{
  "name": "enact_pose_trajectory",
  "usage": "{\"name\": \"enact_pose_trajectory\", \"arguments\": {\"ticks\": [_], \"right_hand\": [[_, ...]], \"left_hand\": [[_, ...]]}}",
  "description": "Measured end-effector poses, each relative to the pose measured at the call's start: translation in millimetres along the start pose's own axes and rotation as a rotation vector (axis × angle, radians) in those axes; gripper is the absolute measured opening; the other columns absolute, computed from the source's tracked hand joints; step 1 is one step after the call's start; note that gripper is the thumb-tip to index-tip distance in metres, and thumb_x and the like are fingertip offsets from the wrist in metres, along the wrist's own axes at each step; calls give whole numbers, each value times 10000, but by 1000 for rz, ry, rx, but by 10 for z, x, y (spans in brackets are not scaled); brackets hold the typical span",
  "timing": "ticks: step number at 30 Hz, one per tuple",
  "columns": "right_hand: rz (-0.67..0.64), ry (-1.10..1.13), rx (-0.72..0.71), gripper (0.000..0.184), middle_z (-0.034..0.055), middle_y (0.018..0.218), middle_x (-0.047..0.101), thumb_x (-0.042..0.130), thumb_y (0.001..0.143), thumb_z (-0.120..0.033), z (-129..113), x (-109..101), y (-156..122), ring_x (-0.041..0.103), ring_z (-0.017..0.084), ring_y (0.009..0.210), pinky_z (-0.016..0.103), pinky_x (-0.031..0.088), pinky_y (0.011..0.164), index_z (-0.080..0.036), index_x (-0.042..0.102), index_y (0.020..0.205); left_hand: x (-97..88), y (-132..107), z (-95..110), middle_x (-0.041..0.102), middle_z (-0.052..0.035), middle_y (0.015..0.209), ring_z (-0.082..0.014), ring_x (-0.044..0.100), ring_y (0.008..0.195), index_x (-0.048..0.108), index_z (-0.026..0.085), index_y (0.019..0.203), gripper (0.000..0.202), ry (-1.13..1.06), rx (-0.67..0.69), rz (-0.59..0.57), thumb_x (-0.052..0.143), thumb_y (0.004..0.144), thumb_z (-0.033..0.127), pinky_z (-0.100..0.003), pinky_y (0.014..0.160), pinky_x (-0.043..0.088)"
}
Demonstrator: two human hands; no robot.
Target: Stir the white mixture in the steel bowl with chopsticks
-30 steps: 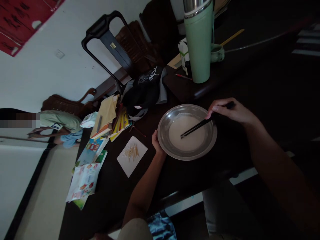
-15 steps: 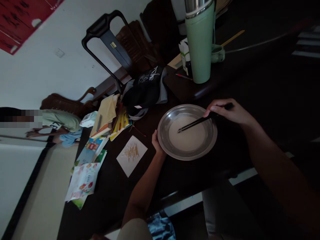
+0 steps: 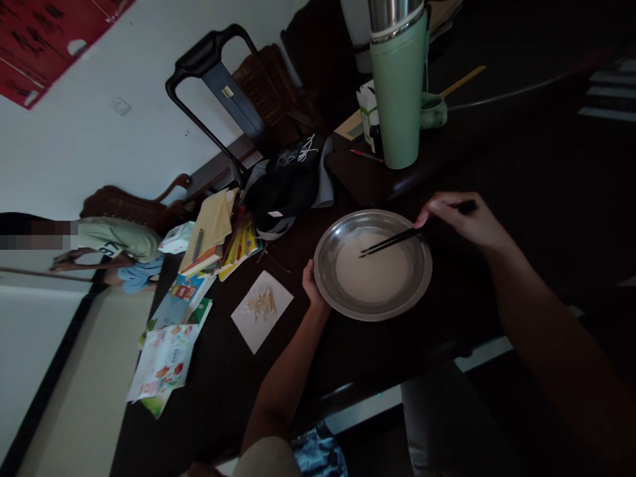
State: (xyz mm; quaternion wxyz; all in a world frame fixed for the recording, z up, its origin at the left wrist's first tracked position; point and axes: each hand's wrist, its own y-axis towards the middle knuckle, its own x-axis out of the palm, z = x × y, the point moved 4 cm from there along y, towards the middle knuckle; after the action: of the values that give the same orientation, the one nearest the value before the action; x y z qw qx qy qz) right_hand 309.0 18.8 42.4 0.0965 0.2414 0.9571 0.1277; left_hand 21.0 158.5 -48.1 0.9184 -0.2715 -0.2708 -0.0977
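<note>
Head view: on a dark desk (image 3: 213, 397), a round metal bowl (image 3: 324, 268) contains a pale mixture (image 3: 375, 271), and the left hand (image 3: 313, 285) has its fingers gripping the bowl's left edge. The right hand (image 3: 460, 215) has its fingers closed around black chopsticks (image 3: 395, 240), which reach over the rim, tips at the mixture. A tall green tumbler (image 3: 397, 106) stands beyond the bowl.

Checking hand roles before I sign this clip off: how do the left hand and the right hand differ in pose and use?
The left hand sits against the outside of the metal bowl; the right hand grips black chopsticks that slant down into it. The left hand is partly hidden by the bowl; the right hand is mostly in plain view. Both are bare.
</note>
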Motion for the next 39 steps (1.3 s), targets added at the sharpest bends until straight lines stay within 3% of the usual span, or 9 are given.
{"name": "enact_pose_trajectory", "arguments": {"ticks": [3,7,10,16,22,25,29,35,39], "right_hand": [[130,87,22,449,33,575,713,649,909,-611,58,-95,-19,658,196,607,358,498,712,-238,732,673],[-104,60,46,485,38,651,756,631,899,-653,39,29,-15,662,179,633,316,444,616,-222,758,715],[-197,-19,14,470,50,784,800,639,894,-645,-13,103,-7,679,184,720,322,471,678,-222,787,751],[121,78,25,460,25,577,708,624,914,-622,51,-96,-27,644,193,599,348,475,687,-240,738,685],[-233,4,13,433,46,775,796,647,900,-615,2,105,-7,681,187,708,327,485,698,-235,790,752],[-102,-34,-3,431,46,806,799,646,898,-621,-8,56,9,682,199,756,353,504,773,-244,789,745],[152,60,30,467,38,581,708,630,902,-637,45,-99,-15,644,210,626,389,502,752,-244,734,672],[-229,50,16,452,69,756,787,671,873,-636,2,112,-4,713,214,747,352,527,759,-224,792,730],[-15,-19,6,433,67,761,789,665,889,-611,8,3,12,707,223,770,367,526,805,-232,777,713]], "left_hand": [[-8,3,5,741,-38,691,-276,751,905,737,204,687,262,17,-4,16,701,795,440,-395,916,544],[-14,17,4,735,-27,672,-267,751,871,730,207,680,267,36,-6,15,706,788,450,-395,910,545],[-14,24,2,746,-25,688,-254,750,844,737,207,695,265,24,6,14,697,796,448,-386,900,548],[-1,7,10,732,-28,649,-258,749,815,715,214,648,282,37,5,40,678,808,444,-390,869,559],[18,-6,12,756,-28,698,-233,741,774,731,211,677,276,48,7,16,689,800,455,-376,875,561],[13,2,9,756,-36,715,-269,753,875,731,212,690,275,49,15,9,695,797,463,-394,901,553],[-21,13,15,716,-28,637,-274,750,896,694,219,620,270,36,18,64,685,799,421,-382,885,553],[-24,31,5,744,-29,684,-256,749,836,730,214,692,268,48,14,18,703,782,464,-383,898,542],[-30,40,-6,766,-38,739,-274,750,896,743,212,732,277,64,18,7,708,770,484,-403,919,540]]}}
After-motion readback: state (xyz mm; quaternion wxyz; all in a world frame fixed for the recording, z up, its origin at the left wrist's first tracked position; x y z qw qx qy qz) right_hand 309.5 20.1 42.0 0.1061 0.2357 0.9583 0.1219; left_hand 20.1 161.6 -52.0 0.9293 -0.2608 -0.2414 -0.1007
